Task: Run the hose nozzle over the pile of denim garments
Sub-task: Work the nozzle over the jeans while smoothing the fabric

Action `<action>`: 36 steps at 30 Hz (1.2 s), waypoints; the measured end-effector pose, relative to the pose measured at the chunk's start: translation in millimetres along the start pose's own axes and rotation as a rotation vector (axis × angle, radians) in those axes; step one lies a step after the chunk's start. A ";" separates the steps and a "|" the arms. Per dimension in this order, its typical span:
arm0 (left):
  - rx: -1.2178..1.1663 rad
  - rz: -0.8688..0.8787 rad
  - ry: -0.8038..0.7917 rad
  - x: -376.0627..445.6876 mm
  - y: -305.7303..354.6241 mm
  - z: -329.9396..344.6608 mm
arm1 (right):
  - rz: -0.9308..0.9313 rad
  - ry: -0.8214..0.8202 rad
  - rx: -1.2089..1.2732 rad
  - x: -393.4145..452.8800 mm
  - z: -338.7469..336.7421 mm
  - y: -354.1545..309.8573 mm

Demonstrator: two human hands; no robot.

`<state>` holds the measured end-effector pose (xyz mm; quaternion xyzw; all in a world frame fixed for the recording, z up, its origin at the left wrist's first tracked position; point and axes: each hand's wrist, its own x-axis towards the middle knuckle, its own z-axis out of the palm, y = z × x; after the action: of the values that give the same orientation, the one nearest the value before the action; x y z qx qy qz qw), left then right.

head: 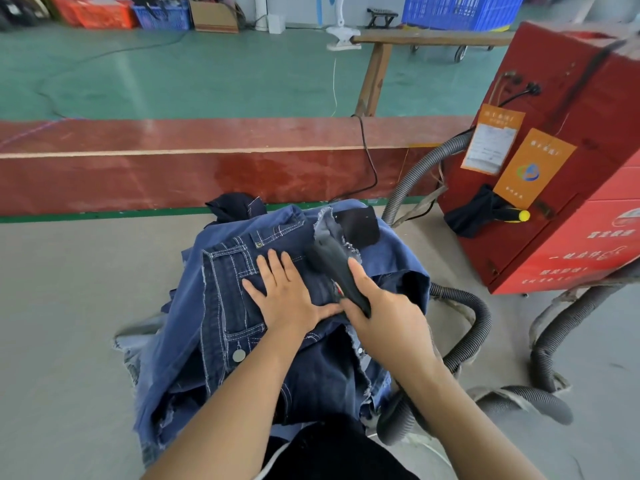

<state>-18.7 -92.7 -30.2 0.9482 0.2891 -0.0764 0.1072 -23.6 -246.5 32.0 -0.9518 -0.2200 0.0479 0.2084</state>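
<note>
A pile of dark blue denim garments [221, 306] with white stitching lies on the grey table in front of me. My left hand [284, 292] rests flat on top of the pile, fingers spread. My right hand [384, 313] grips the black hose nozzle [332, 265], whose tip presses on the denim just right of my left hand, near a frayed edge. The grey ribbed hose [467, 327] curves off to the right behind the pile and under my right forearm.
A red machine cabinet [554, 209] with orange tags stands at the right, with grey hoses [412, 181] coiled around it. A red wooden board [173, 168] runs along the table's far edge. Beyond lie green floor, crates and a wooden bench.
</note>
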 end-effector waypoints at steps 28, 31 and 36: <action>-0.022 0.002 -0.010 1.8 -2.2 1.5 | -0.021 0.199 0.306 6.9 -30.8 10.9; -0.018 0.007 -0.015 1.3 -2.8 1.3 | -0.020 0.201 0.282 -20.4 -36.3 19.9; -0.010 -0.001 -0.011 0.7 -2.0 1.3 | 0.021 0.029 0.083 -54.2 -12.3 26.5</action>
<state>-19.4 -91.0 -32.0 0.9471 0.2893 -0.0804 0.1133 -59.5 -296.5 32.1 -0.9451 -0.2049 0.0454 0.2503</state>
